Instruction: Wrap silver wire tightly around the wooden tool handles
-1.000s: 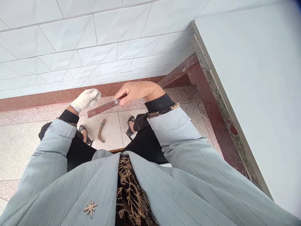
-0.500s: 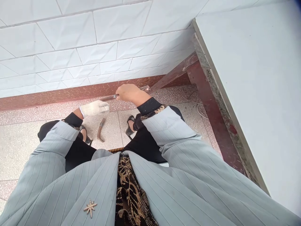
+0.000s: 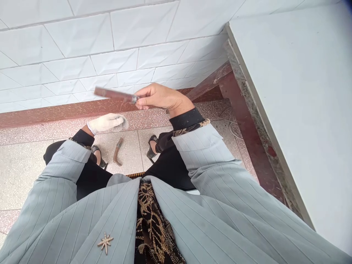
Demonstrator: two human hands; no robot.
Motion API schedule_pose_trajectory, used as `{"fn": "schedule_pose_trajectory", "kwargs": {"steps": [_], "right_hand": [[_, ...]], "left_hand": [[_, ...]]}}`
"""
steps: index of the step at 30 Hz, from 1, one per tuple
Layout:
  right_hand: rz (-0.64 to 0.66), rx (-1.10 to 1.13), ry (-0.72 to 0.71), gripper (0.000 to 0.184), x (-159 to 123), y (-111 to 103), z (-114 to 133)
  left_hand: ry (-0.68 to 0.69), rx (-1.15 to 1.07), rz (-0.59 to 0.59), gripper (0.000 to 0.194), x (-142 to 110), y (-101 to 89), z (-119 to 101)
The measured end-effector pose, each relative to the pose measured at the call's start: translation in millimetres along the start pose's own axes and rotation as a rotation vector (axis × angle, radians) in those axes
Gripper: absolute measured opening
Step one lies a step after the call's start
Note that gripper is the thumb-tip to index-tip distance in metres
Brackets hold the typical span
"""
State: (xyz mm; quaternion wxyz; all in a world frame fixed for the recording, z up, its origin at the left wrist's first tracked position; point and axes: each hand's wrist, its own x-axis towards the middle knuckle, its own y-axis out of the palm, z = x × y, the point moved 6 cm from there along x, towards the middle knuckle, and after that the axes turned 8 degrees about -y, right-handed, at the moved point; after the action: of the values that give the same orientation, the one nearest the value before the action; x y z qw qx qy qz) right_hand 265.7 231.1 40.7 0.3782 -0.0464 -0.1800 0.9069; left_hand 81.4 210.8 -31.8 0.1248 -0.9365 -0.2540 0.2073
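My right hand [image 3: 159, 96], bare, is closed around a brown wooden stick [image 3: 112, 94]. The stick points left, raised above the floor, and a band of wire [image 3: 134, 99] circles it beside my fingertips. Below and to the left is my left hand [image 3: 107, 123] in a white glove, its fingers curled together. A greyish edge shows at those fingers; I cannot make out whether it is the glove or something held. A faint thin strand seems to hang between the stick and the glove. On the floor between my feet lies a bent brown wooden piece [image 3: 118, 151], also bound near its upper end.
A white tiled wall [image 3: 82, 68] with a reddish-brown skirting [image 3: 55, 110] stands in front. To the right is a white tabletop [image 3: 297, 91] on a dark red wooden frame [image 3: 247, 124]. A pale cable [image 3: 235, 132] lies on the floor beside the frame.
My right hand has risen and moved slightly right, lifting the stick, whose left end now points higher. My gloved left hand has shifted slightly up and left.
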Motion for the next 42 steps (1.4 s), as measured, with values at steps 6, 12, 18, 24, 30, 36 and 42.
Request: {"fn": "schedule_pose_trajectory", "kwargs": {"steps": [6,12,18,24,30,36,42], "right_hand": [[-0.499,-0.055,0.144,0.035,-2.7,-32.4,-19.1],[-0.260,-0.750,0.481,0.031,2.9,-16.1,-26.1],[0.305,-0.994,0.682,0.040,5.6,20.3,-43.9],[0.702,-0.843,0.587,0.016,5.1,58.3,-44.9],[0.723,-0.256,0.268,0.014,-4.7,57.4,-11.0],[0.097,0.077,0.001,0.029,-1.8,12.5,3.7],[-0.053,0.092,0.127,0.026,7.2,20.3,-3.0]], "left_hand": [[-0.073,0.249,-0.170,0.055,1.2,0.9,-5.5],[-0.118,0.762,-0.132,0.040,0.4,21.4,-22.3],[-0.187,0.929,-0.105,0.041,-2.2,20.9,-20.1],[-0.130,0.726,-0.213,0.040,-9.2,-7.9,-14.9],[-0.121,0.350,-0.258,0.042,-13.6,-32.7,-3.1],[-0.086,0.103,-0.217,0.052,-10.2,-27.8,-6.1],[-0.098,0.253,-0.189,0.056,2.2,-6.6,-5.6]]}}
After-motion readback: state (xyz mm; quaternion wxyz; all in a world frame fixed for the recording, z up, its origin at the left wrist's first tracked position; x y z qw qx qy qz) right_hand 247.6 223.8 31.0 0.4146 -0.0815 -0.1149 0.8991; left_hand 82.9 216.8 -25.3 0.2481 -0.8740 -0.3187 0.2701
